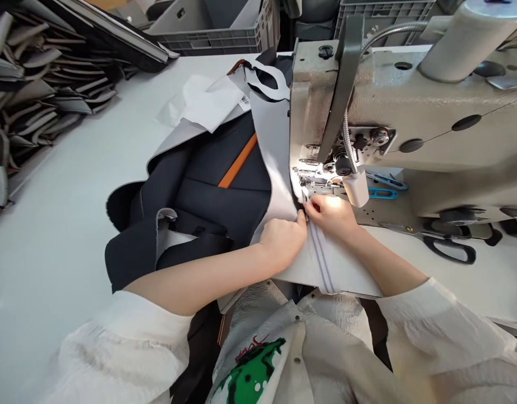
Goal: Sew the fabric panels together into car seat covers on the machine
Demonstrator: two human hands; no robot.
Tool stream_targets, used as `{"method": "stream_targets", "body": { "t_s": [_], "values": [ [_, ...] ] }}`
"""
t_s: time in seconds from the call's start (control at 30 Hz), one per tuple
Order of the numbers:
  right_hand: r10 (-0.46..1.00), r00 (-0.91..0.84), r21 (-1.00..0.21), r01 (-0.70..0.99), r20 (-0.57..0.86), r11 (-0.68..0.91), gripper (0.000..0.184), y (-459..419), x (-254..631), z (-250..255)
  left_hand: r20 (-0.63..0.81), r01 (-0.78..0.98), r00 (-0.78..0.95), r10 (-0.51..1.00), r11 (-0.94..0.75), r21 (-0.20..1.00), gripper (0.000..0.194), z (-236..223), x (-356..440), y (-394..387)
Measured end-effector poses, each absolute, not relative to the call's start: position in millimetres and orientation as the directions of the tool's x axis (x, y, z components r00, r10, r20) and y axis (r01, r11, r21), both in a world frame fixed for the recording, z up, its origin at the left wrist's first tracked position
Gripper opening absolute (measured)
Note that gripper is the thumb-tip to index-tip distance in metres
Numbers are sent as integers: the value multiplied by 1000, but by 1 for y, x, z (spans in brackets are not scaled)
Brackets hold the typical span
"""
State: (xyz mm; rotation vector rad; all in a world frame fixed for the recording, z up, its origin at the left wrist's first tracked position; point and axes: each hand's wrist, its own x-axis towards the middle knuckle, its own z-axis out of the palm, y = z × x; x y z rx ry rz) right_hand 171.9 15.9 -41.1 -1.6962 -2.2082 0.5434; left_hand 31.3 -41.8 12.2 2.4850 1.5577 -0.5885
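While white strip [321, 261] is pinched by right hand [332, 216] near centre of head view, long axis pointing down, slightly right, dark cover [225, 207] is spread left of centre, orange band [238, 161] slanting toward upper right. Pale edging [281, 193] is touched by left hand [282, 242]; whether clamped cannot be told.

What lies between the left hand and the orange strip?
In the head view, dark fabric beside the orange strip, then light grey material by the left hand.

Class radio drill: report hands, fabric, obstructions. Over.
Left hand on fabric edge. Right hand at upper striped tape, grip unclear. Fabric beside sewing machine. Scissors off right, nothing visibly blocking.
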Motion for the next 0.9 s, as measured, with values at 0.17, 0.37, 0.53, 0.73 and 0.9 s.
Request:
{"method": "stream_targets", "body": {
  "t_s": [0.17,0.37,0.53,0.73,0.9],
  "values": [
    [936,-348,-521,790,53,323,40,17,187,-46,-424,873,397,814,-478,-100,60,15,22,-38],
    [818,-431,-426,704,380,569,30,19,180,-70,-431,872,414,802,-485,-64,61,9,21,-36],
    [816,-424,-382,732,393,564,35,18,170,-75,-383,892,395,835,-449,-58,59,6,24,-26],
    [852,-365,-390,772,376,503,37,20,173,-74,-329,916,345,879,-392,-88,53,9,34,-15],
    [830,-379,-410,737,409,538,31,17,171,-74,-330,929,316,890,-361,-82,51,8,37,-11]
  ]
}}
